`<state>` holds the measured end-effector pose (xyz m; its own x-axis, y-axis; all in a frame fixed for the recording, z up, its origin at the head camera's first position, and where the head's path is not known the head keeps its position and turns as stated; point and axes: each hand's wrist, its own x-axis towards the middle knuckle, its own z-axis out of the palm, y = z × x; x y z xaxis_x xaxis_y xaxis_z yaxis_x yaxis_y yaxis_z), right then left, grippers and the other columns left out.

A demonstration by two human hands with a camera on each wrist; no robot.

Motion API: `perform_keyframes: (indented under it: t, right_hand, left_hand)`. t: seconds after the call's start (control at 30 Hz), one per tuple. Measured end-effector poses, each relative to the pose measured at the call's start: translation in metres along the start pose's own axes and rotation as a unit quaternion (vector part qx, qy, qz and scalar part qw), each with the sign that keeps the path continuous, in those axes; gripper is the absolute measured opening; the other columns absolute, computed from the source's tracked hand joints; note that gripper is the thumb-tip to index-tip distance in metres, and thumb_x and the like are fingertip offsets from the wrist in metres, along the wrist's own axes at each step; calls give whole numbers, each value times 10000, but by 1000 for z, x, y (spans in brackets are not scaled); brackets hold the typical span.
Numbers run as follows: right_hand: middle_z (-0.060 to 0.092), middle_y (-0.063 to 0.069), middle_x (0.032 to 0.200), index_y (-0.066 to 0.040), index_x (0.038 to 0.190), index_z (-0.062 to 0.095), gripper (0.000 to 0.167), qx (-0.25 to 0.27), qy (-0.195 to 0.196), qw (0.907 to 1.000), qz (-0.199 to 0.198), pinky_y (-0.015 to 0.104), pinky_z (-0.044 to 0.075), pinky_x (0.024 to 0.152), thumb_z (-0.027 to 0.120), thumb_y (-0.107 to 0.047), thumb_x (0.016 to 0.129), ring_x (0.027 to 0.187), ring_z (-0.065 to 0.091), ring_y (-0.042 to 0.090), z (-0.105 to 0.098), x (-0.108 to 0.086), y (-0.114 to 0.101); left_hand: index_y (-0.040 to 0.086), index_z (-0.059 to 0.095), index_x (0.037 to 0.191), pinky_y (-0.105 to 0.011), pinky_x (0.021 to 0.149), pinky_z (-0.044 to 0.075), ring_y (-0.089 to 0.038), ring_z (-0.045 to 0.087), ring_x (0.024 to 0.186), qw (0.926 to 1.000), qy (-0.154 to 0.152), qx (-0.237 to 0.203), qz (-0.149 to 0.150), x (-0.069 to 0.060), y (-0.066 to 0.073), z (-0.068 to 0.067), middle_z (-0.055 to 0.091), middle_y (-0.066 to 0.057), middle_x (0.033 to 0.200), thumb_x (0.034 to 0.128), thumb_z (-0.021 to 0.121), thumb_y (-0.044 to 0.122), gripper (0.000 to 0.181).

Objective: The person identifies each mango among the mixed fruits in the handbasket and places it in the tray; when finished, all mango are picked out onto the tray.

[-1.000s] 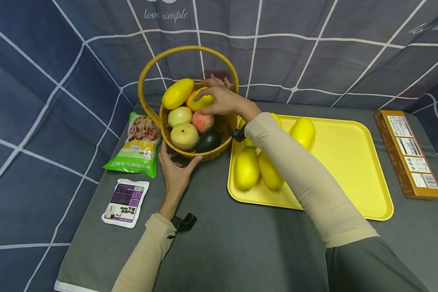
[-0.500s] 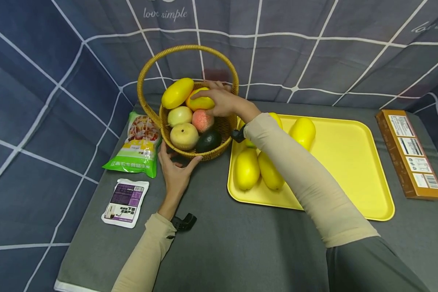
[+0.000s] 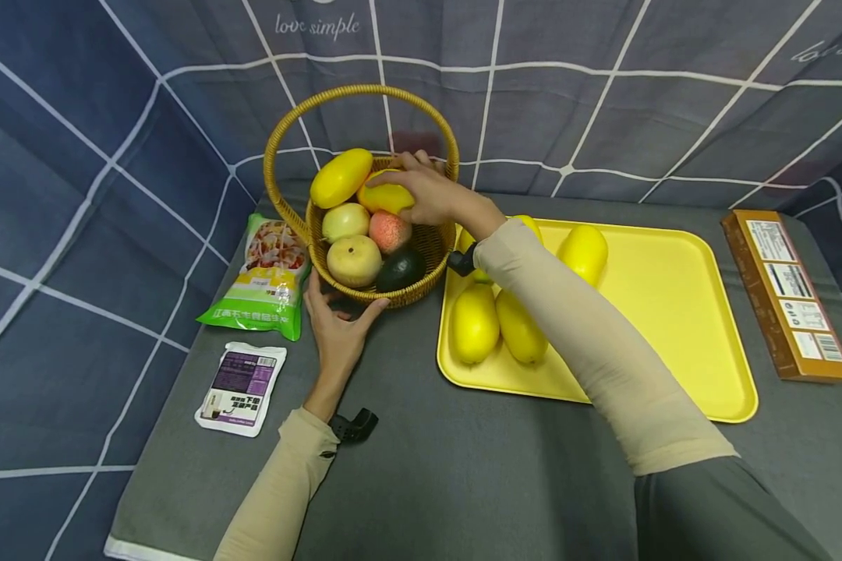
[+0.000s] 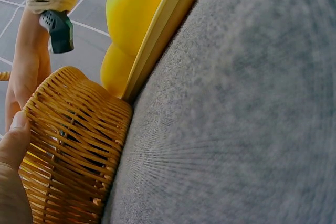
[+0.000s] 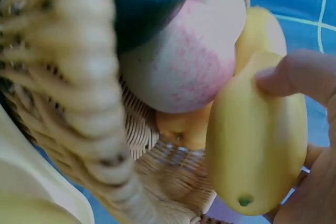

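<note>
My left hand (image 3: 338,335) grips the near side of a round wicker basket (image 3: 421,294) from outside; its thumb lies at the rim in the left wrist view. Over the basket's far right part, my right hand (image 3: 431,193) holds a yellow mango (image 5: 257,140), thumb on one side and fingers behind. Inside the basket lie another yellow mango (image 3: 341,178), a pinkish peach (image 3: 389,231), a dark green avocado (image 3: 401,269), a round pale yellow fruit (image 3: 354,262) and a pale green bulb-shaped one (image 3: 345,222). An orange fruit (image 5: 181,129) is partly hidden below the held mango.
Right of the basket, a yellow tray (image 3: 673,327) bears several yellow fruits (image 3: 475,323), some behind the right forearm. A brown box (image 3: 786,296) lies at far right. Left of the basket are a green food bag (image 3: 260,284) and a white-purple pouch (image 3: 242,388).
My right hand's fingers have drawn closer round the mango, and the mango has shifted slightly nearer and lower in the basket. My left hand and the basket stay in place.
</note>
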<state>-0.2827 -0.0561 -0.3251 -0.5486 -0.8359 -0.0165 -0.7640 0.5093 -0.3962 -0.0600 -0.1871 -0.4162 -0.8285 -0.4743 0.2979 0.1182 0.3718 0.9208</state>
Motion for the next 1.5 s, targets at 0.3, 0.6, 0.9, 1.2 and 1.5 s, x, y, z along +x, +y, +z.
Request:
perform_keyframes:
  t: [0.3, 0.6, 0.9, 1.2, 1.5]
  right_hand:
    - [480, 30, 1468, -187, 1461, 473, 625, 684, 312, 9949, -674, 485, 185, 1156, 709, -240, 885, 1340, 365, 273, 9, -17, -3]
    - [455, 79, 1458, -185, 1496, 423, 733, 904, 217, 9940, -568, 403, 380, 1024, 737, -372, 861, 1236, 441, 251, 14, -28, -7]
    - [142, 127, 1627, -144, 1568, 237, 1006, 782, -224, 9947, -628, 449, 274, 1168, 806, -417, 785, 1495, 163, 272, 16, -32, -9]
    - [321, 112, 1531, -95, 1531, 319, 982, 764, 479, 9930, -759, 394, 361, 1103, 812, -433, 751, 1372, 356, 247, 15, -47, -9]
    - [407, 101, 1435, -87, 1450, 441, 917, 905, 1310, 9819, -1025, 381, 431, 1020, 852, -374, 682, 1267, 439, 225, 9, -74, -7]
  left_hand:
    - [-10, 160, 1543, -540, 768, 409, -490, 400, 1148, 10000, 17, 22, -17, 0, 0, 1, 281, -306, 1439, 759, 844, 92, 1046]
    - [10, 168, 1547, -543, 766, 407, -469, 404, 1140, 10000, 29, 18, -50, -1, -2, 1, 284, -297, 1439, 757, 845, 99, 1044]
    - [15, 171, 1547, -529, 759, 403, -475, 411, 1133, 10000, 87, 42, 1, -1, -2, 2, 301, -300, 1408, 751, 844, 80, 1044]
    - [15, 173, 1546, -513, 754, 401, -471, 413, 1121, 9999, 116, 49, 4, -2, -2, 4, 303, -297, 1413, 748, 847, 81, 1047]
    - [6, 167, 1547, -518, 777, 423, -446, 432, 1155, 10000, 27, -5, -22, -2, -1, 1, 289, -302, 1437, 754, 846, 98, 1048]
